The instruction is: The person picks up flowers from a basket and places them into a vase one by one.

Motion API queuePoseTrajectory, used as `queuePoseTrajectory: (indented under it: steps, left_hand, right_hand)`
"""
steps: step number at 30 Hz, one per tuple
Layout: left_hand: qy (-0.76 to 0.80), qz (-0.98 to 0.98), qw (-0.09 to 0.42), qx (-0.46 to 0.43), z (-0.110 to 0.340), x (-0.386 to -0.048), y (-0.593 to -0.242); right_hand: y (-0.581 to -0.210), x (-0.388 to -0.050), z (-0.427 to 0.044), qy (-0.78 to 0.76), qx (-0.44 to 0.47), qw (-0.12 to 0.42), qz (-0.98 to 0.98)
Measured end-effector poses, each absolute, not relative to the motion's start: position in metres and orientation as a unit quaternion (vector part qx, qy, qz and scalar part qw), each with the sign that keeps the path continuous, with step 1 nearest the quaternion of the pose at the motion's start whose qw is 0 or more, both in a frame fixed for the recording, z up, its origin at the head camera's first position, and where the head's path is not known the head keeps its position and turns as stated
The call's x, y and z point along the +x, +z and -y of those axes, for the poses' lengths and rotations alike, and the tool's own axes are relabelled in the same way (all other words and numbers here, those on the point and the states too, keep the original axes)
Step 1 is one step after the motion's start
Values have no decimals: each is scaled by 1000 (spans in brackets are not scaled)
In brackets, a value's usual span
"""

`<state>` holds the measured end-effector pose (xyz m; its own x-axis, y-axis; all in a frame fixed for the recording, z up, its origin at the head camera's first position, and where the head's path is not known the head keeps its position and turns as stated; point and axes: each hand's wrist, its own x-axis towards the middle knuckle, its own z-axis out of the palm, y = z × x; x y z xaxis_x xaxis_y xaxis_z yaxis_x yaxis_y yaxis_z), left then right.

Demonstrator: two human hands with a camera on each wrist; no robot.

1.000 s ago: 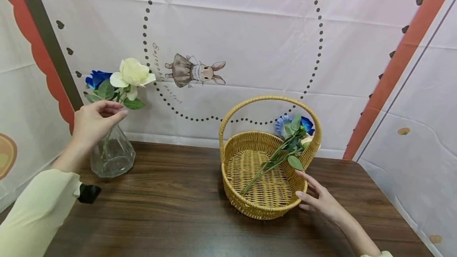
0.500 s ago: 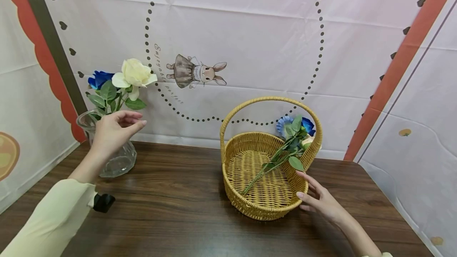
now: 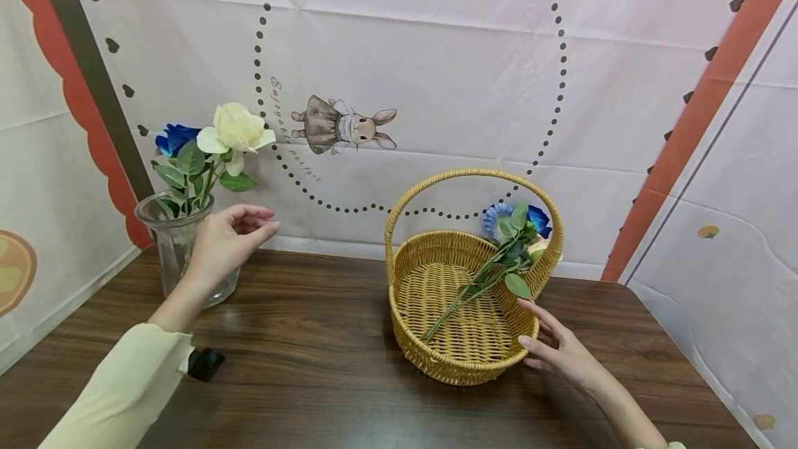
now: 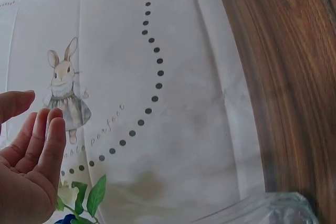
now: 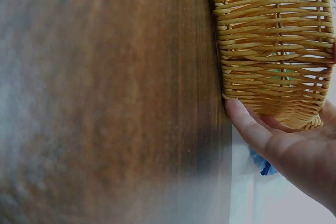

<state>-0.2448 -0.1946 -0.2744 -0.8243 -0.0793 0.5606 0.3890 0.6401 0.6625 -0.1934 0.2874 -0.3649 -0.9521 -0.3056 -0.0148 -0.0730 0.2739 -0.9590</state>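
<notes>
A glass vase [image 3: 172,244] at the left holds a white rose [image 3: 235,129] and a blue rose [image 3: 176,138]. In front of the vase's right side is my left hand [image 3: 227,244], empty, fingers loosely bent with the thumb apart; the left wrist view shows the same hand [image 4: 31,161] with nothing in it. Green-stemmed flowers [image 3: 512,238] lean inside the wicker basket [image 3: 458,373], their heads at its back right rim. My right hand [image 3: 561,352] rests on the basket's right side, and in the right wrist view its thumb and fingers touch the woven wall [image 5: 273,51].
The brown wooden table [image 3: 312,359] carries the vase and the basket, with a stretch of wood between them. The basket's tall handle [image 3: 470,172] arches above it. Behind stands a pale printed cloth [image 3: 436,89] with a rabbit figure.
My left hand has moved right and down from beside the flower stems to the vase's right side, uncovering the vase's mouth. The right hand and basket look the same.
</notes>
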Motion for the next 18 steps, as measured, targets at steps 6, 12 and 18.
queuePoseTrajectory:
  steps: [6, 12, 18]
  left_hand:
    - [-421, 859, 274, -96, 185, -244, -279]
    - [-430, 857, 265, -100, 175, -242, -280]
    - [-450, 850, 251, -114, 164, -242, -281]
  right_hand:
    - [-365, -193, -287, -590, -119, 96, -793]
    - [-364, -192, -286, -589, -122, 95, -794]
    - [-364, -192, -285, -588, -115, 92, -795]
